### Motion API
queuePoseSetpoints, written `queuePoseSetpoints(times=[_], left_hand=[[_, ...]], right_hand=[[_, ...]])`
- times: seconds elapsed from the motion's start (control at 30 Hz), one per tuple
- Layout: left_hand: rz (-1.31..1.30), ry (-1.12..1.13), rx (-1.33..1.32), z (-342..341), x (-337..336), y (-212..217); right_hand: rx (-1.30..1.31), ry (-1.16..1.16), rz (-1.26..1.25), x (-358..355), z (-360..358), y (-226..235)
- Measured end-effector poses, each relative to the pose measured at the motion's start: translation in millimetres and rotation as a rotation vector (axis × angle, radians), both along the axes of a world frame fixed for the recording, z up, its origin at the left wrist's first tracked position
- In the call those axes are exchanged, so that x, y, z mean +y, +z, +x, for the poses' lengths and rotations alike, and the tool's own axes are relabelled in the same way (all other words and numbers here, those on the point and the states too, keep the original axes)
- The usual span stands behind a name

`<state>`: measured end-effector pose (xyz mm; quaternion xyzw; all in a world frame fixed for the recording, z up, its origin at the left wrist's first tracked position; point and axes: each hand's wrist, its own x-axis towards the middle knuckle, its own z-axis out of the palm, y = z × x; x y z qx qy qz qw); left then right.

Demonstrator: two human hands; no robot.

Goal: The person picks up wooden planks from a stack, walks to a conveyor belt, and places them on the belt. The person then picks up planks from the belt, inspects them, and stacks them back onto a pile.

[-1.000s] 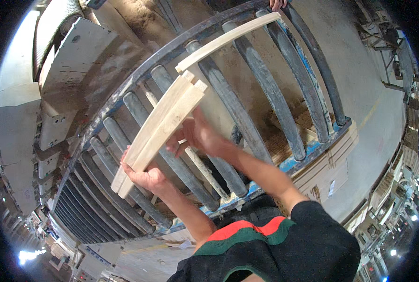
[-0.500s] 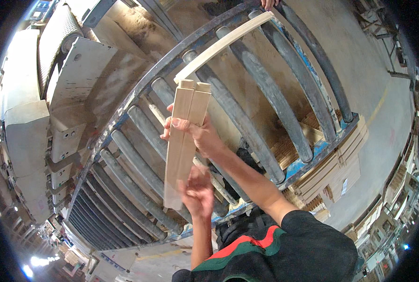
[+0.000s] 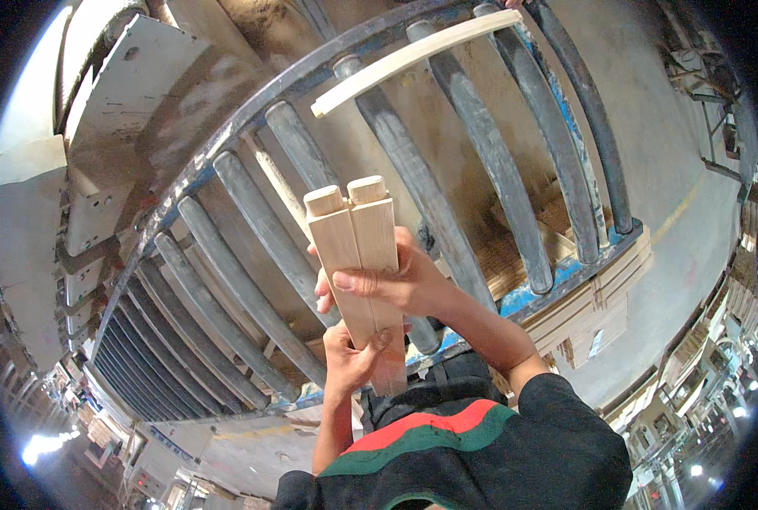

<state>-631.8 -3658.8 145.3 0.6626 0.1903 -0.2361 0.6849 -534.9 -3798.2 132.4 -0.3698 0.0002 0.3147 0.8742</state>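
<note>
Two pale wooden slats (image 3: 355,242) are held side by side over the roller conveyor, their far ends tilted up toward me. Each ends in a short rounded tenon (image 3: 367,189). My right hand (image 3: 400,276) is closed around both pieces at mid-length, thumb across the front and fingertips showing at the left edge. Lower down, my left hand (image 3: 353,353) grips the same pair, its thumb on their front face. Beyond them, a separate long pale wooden strip (image 3: 417,59) lies across the rollers.
The conveyor has dark rollers (image 3: 455,110) in a worn blue frame (image 3: 566,274). Grey machinery (image 3: 141,93) stands at the left. Stacked wooden pieces (image 3: 596,293) lie beyond the frame at the right. Part of another person's hand (image 3: 515,3) shows at the top edge.
My left hand, blurred near the slats' lower end before, now grips them. The slats have come nearer and tilted, so their tenon ends face me more. The view has shifted.
</note>
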Motion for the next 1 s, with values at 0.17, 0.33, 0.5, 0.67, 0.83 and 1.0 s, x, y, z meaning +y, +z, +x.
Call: queuePoseSetpoints(times=[0.17,0.33,0.5,0.67,0.83,1.0], left_hand=[[-0.054,-0.094,0.061,-18,-2,4],[-0.068,-0.174,0.05,-23,2,-1],[-0.077,-0.179,0.056,-26,-1,3],[-0.068,-0.237,-0.026,-15,-4,12],[-0.077,-0.247,-0.021,-15,-5,14],[-0.107,-0.225,-0.019,-21,-4,10]], right_hand=[[0.119,-0.251,-0.046,-2,-22,12],[0.155,-0.255,-0.172,-9,-28,20],[0.11,-0.259,-0.153,-11,-28,25],[0.047,-0.262,-0.161,-17,-32,29],[0.072,-0.275,-0.146,-18,-31,35],[0.099,-0.279,-0.181,-15,-30,38]])
